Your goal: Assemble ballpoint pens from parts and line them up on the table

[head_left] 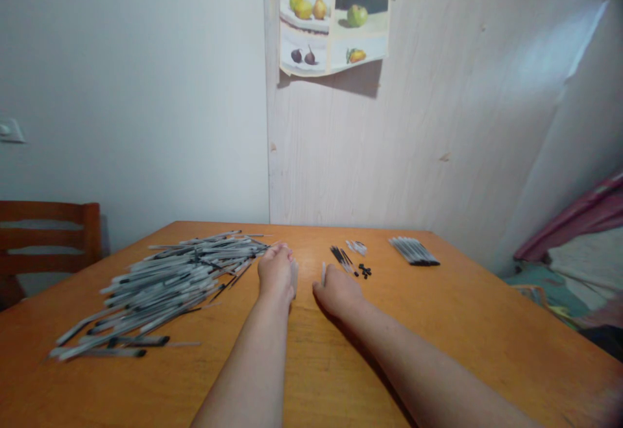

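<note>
My left hand (pixel 275 273) is closed beside the right end of a large heap of pens and pen parts (pixel 170 279). A pale, translucent piece (pixel 294 277), seemingly pen barrels, shows along its right side; the fingers partly hide it. My right hand (pixel 339 290) is closed above the table, with a short whitish tube end (pixel 324 273) standing up by the thumb and fingers. Just beyond it lie thin black pen parts (pixel 341 256), small black plugs (pixel 364 270) and small clear-white pieces (pixel 357 247).
A neat row of clear pens with black ends (pixel 415 251) lies at the right back of the wooden table (pixel 462 344). A wooden chair (pixel 48 233) stands at the left. Fruit pictures (pixel 335 29) hang on the wall. Fabric and bedding (pixel 574 266) are beyond the right edge.
</note>
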Available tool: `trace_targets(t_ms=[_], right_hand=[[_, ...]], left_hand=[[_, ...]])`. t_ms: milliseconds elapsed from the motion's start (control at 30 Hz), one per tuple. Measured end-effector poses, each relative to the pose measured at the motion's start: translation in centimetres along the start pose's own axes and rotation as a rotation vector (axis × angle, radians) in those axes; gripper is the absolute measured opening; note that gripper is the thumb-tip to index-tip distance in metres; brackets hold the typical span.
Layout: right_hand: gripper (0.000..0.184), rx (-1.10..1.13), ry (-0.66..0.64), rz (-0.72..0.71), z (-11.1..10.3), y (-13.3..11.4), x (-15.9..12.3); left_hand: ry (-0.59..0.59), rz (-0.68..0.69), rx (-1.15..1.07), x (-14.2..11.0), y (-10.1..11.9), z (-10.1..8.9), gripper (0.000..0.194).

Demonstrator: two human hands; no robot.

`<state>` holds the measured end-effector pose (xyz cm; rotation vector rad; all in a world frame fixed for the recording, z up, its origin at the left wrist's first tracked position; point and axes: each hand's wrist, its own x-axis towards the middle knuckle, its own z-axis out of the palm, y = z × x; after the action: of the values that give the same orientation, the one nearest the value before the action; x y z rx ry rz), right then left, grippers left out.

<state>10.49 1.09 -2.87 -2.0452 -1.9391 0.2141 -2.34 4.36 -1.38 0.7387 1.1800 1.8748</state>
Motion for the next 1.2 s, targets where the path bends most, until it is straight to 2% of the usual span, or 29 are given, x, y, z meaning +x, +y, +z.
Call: trace_targets(t_ms=[133,300,433,467,567,667,733,867,1033,1100,1200], right_hand=[[0.030,-0.013,-0.013,0.006,-0.2,0.8,0.1],[0.026,-0.004,-0.009,0.011,-0.8,1.9,0.1],[0.023,0.112,0.013,-0.035,-1.4,3.8,0.2],[0.021,0.168,0.024,-0.058,-1.6,4.4,0.2],[0.011,0.388,0.058,-0.125,-1.9,6.0,0.0],[0.006,0.740,0.055,-0.142,-2.3,7.1,-0.4],[0.006,0.987,0.010,-0.113,-2.5,7.5,-0.8],[0.010,1.259,-0.063,-0.082,-2.5,7.7,-1.3],[0.022,1.438,-0.142,-0.048,-2.1,8.2,-0.9],[0.026,1.450,-0.110,-0.011,-2.4,8.7,-0.5],[0.027,1.386,0.041,0.055,-2.8,9.8,0.3]], left_hand=[[-0.060,0.012,0.045,-0.5,-0.5,0.3,0.023],[-0.190,0.059,0.163,-1.6,-0.9,0.9,0.016],[-0.278,0.130,0.275,-2.9,-1.0,1.5,0.008],[-0.314,0.152,0.308,-3.3,-1.0,1.7,0.010],[-0.544,0.299,0.497,-4.7,-1.1,1.9,0.020],[-0.746,0.474,0.733,-6.1,-1.0,1.9,0.027],[-0.811,0.550,0.825,-6.7,-1.0,1.9,0.033],[-0.856,0.563,0.857,-7.0,-1.1,1.8,0.025],[-0.809,0.359,0.752,-6.9,-1.7,1.7,0.011],[-0.772,0.313,0.680,-6.7,-2.1,1.8,0.011],[-0.711,0.241,0.560,-6.2,-2.7,2.1,0.016]])
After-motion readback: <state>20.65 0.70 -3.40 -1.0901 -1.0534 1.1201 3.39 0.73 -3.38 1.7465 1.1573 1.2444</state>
